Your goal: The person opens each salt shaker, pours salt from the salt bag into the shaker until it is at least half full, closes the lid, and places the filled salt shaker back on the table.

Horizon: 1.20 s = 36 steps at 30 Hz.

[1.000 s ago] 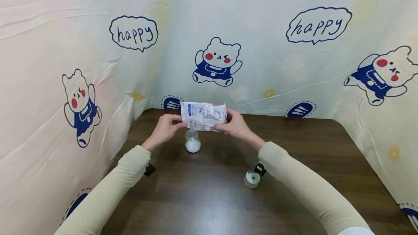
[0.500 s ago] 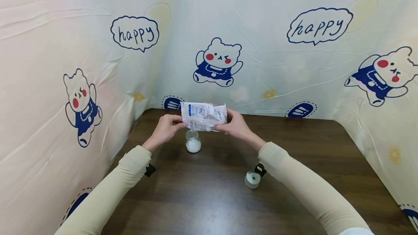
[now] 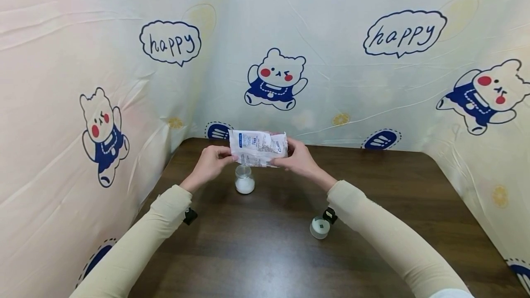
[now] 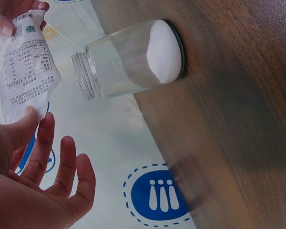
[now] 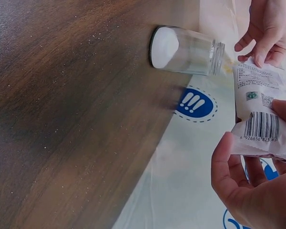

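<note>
A white printed plastic packet (image 3: 253, 147) is held up sideways above the table by both hands. My left hand (image 3: 210, 163) pinches one end between thumb and forefinger; in the left wrist view its other fingers (image 4: 86, 181) spread away from the packet. The opposite end, with a barcode, is gripped by my right hand (image 3: 301, 157), thumb on the near face. Just below the packet's left part stands an upright glass jar (image 3: 244, 183), its mouth uncovered. White fine grains (image 4: 164, 52) fill its lower part. What the packet holds is hidden.
A round clear-and-white lid (image 3: 320, 227) lies on the brown wooden table (image 3: 256, 252) near my right wrist. Small white specks dot the tabletop in the right wrist view. Patterned cloth (image 3: 331, 82) hangs around the table's back and sides.
</note>
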{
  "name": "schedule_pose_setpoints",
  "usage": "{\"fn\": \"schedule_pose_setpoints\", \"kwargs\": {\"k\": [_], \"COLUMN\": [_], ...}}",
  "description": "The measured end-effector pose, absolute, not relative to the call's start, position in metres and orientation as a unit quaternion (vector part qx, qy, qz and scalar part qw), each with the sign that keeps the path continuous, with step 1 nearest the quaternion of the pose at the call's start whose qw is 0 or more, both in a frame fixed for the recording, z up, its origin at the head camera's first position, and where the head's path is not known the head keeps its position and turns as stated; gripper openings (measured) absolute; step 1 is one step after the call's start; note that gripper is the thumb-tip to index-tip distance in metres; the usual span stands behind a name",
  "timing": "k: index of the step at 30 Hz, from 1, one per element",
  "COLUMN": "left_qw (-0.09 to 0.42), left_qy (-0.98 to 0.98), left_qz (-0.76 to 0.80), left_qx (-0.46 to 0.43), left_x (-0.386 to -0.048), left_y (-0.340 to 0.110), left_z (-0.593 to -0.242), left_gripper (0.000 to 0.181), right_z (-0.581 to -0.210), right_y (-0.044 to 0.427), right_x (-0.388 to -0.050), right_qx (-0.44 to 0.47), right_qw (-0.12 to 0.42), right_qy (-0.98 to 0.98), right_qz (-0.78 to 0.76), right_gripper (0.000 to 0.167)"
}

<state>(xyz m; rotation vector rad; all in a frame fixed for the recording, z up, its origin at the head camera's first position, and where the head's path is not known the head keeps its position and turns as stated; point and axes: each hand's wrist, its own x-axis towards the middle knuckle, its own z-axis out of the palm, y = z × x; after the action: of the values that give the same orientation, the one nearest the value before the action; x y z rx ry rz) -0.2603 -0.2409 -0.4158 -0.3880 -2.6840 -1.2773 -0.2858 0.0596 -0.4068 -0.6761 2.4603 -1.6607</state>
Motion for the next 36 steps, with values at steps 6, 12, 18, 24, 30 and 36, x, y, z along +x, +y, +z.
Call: {"fn": "schedule_pose_setpoints", "kwargs": {"k": [6, 12, 18, 24, 30, 36], "left_qw": [0.068, 0.072, 0.071, 0.071, 0.072, 0.069], "left_qy": [-0.892, -0.892, -0.893, -0.893, -0.892, -0.892], "left_qz": [-0.429, -0.427, -0.424, -0.424, -0.425, -0.426], "left_qx": [-0.127, -0.134, -0.131, -0.136, -0.139, -0.132], "left_x": [-0.2596, -0.2613, -0.262, -0.2617, -0.2612, -0.2615], "left_y": [-0.2402, -0.2407, -0.2403, -0.2396, -0.2397, -0.2401], "left_z": [-0.4155, -0.416, -0.4159, -0.4152, -0.4142, -0.4136], "left_gripper": [0.011, 0.01, 0.009, 0.009, 0.011, 0.009], "right_z": [-0.408, -0.4073, -0.4066, -0.4067, -0.4081, -0.4075], "right_y": [0.0601, 0.0602, 0.0602, 0.0608, 0.0609, 0.0605], "right_x": [-0.2846, -0.2843, -0.2838, -0.2833, -0.2838, -0.2838], "right_qx": [-0.221, -0.218, -0.217, -0.216, -0.221, -0.225], "right_qw": [0.05, 0.049, 0.05, 0.051, 0.049, 0.049], "right_qy": [0.807, 0.805, 0.807, 0.804, 0.802, 0.801], "right_qz": [-0.546, -0.549, -0.546, -0.551, -0.553, -0.553], "right_gripper": [0.053, 0.053, 0.052, 0.053, 0.055, 0.055]}}
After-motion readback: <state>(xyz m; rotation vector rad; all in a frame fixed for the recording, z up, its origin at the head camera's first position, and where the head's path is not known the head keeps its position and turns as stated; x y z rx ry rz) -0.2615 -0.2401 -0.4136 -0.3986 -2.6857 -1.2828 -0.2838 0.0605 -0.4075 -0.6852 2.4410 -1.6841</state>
